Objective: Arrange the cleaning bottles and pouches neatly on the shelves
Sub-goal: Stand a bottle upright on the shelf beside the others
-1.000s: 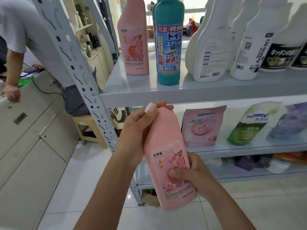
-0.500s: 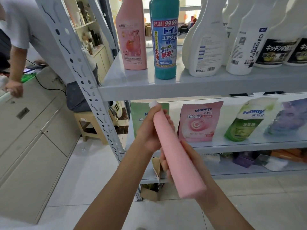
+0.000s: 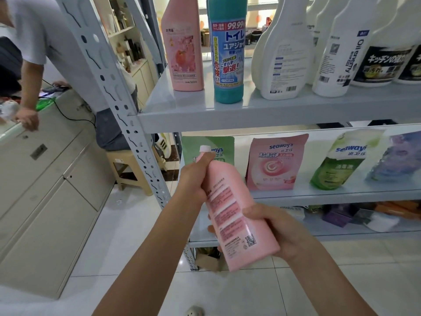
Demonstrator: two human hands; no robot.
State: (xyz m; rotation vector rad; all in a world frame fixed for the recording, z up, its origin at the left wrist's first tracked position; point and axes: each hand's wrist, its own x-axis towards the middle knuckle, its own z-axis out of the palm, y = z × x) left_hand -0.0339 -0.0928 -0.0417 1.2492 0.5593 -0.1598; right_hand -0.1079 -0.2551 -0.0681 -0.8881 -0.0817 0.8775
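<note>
I hold a pink bottle point(image 3: 234, 213) with a white cap, tilted, in front of the middle shelf. Its back label with a QR code faces me. My left hand point(image 3: 196, 179) grips its neck and my right hand point(image 3: 273, 226) grips its base. On the upper shelf point(image 3: 273, 112) stand a matching pink bottle point(image 3: 183, 49), a teal bottle point(image 3: 227, 53) and several white spray bottles point(image 3: 284, 55). The middle shelf point(image 3: 330, 193) holds a green pouch point(image 3: 208, 149), a pink pouch point(image 3: 275, 163), a green-and-white pouch point(image 3: 337, 160) and a purple pouch point(image 3: 396, 156).
The perforated grey upright point(image 3: 118, 106) of the rack stands left of my hands. A person point(image 3: 29, 60) leans on beige cabinets point(image 3: 45, 185) at the left, near a plastic stool point(image 3: 129, 172). The bottom shelf point(image 3: 341, 229) holds mixed packets. White tiled floor lies below.
The pink bottle has turned in my hands from its front label, through its narrow side, to its back label. My view has moved closer to the shelves.
</note>
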